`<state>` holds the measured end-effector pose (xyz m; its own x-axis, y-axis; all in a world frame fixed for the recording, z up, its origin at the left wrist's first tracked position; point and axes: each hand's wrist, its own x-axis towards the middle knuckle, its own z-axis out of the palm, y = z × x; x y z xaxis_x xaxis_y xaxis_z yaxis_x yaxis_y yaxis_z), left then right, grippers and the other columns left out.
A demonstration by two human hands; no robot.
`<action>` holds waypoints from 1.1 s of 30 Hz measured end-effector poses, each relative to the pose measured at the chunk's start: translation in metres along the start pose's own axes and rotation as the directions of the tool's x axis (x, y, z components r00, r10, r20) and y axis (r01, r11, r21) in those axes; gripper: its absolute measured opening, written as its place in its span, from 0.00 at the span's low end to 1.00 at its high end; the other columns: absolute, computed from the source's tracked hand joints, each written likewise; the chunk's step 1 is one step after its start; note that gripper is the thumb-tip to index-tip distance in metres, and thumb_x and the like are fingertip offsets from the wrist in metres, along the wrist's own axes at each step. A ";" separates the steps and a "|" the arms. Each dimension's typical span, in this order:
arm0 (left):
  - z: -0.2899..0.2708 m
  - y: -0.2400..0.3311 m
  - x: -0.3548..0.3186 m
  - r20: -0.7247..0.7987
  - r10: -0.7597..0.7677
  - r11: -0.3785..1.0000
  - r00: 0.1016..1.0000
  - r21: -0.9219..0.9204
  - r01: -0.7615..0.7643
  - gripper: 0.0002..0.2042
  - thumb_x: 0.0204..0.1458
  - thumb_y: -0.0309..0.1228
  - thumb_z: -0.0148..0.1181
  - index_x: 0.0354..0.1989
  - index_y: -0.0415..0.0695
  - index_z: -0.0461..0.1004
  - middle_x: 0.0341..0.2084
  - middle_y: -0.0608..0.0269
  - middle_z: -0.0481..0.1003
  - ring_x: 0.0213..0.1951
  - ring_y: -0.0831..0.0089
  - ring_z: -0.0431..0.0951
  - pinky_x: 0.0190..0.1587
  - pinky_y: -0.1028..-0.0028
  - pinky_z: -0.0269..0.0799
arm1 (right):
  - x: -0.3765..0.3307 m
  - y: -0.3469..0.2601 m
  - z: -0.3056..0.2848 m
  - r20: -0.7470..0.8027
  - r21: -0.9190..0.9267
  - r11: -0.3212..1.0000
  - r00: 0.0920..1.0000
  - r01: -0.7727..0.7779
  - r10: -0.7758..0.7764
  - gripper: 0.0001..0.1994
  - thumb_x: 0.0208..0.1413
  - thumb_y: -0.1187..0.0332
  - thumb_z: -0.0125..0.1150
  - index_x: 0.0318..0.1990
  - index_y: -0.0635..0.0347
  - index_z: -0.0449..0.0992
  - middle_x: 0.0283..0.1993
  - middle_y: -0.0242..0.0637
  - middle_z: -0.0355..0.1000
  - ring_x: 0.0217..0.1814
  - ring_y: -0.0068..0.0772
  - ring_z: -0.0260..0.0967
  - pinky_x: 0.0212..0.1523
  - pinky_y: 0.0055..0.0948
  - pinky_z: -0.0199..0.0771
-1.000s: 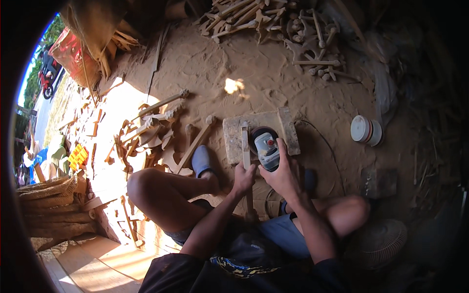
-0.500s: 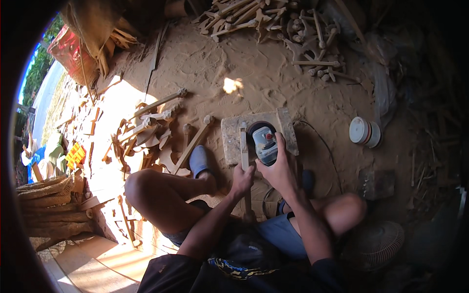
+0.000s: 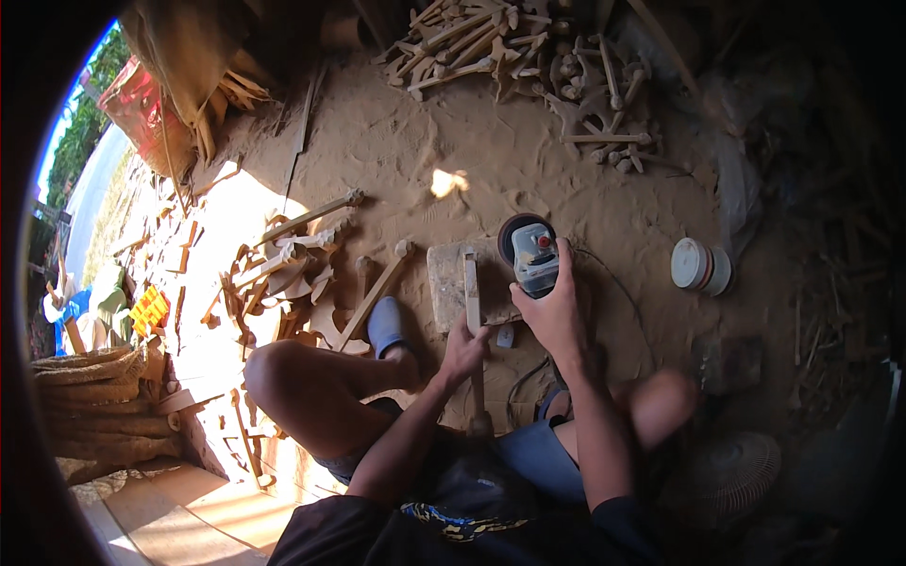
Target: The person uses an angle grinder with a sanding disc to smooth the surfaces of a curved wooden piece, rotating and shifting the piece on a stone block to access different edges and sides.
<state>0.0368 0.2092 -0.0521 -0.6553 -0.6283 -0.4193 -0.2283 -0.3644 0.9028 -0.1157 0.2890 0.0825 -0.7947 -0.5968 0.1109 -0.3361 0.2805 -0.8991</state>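
My left hand is closed around a long narrow wooden piece. Its far end lies over a worn, pale work block on the ground, and its near end runs back toward my lap. In my right hand is a power sander, a grey-green body with a red button and a dark round disc. The disc is held up to the right of the wooden piece, apart from it. Part of the block is hidden under the sander and my right hand.
Shaped wooden parts lie scattered to the left, beside my slippered foot. A heap of wooden pieces lies at the far side. To the right stand white plastic tubs and a fan. A cable trails from the sander.
My right hand has lifted the sander away from the wooden piece, up and to the right. The left hand still grips the piece in nearly the same place.
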 end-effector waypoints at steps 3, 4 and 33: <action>-0.035 0.032 0.036 -0.060 0.196 0.980 0.979 -0.013 -0.197 0.20 0.58 0.22 0.54 0.59 0.40 0.65 0.30 0.64 0.70 0.25 0.73 0.73 0.26 0.70 0.71 | 0.003 -0.016 -0.022 -0.088 -0.072 0.995 0.993 0.076 -0.082 0.49 0.53 0.67 0.79 0.79 0.66 0.55 0.72 0.62 0.69 0.73 0.55 0.72 0.71 0.44 0.72; -0.029 0.072 0.037 -0.065 0.206 0.978 0.976 0.046 -0.203 0.22 0.56 0.21 0.54 0.61 0.38 0.66 0.29 0.66 0.68 0.27 0.73 0.72 0.29 0.70 0.73 | 0.002 -0.040 -0.045 -0.010 -0.074 0.990 0.993 -0.116 0.116 0.51 0.54 0.69 0.77 0.81 0.70 0.49 0.80 0.64 0.59 0.81 0.56 0.63 0.78 0.44 0.64; -0.089 0.129 0.038 0.411 0.230 -0.024 0.882 0.909 -0.417 0.11 0.57 0.33 0.55 0.30 0.46 0.84 0.26 0.46 0.82 0.31 0.44 0.85 0.35 0.48 0.81 | -0.023 0.002 -0.024 0.150 -0.195 0.979 0.984 -0.065 0.096 0.50 0.55 0.63 0.76 0.81 0.65 0.50 0.66 0.67 0.73 0.67 0.65 0.75 0.67 0.50 0.75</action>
<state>0.0462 0.0769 0.0398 -0.9264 -0.3560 -0.1229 -0.3758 0.8950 0.2401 -0.1107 0.3212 0.0884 -0.7383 -0.6733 -0.0405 -0.3757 0.4603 -0.8044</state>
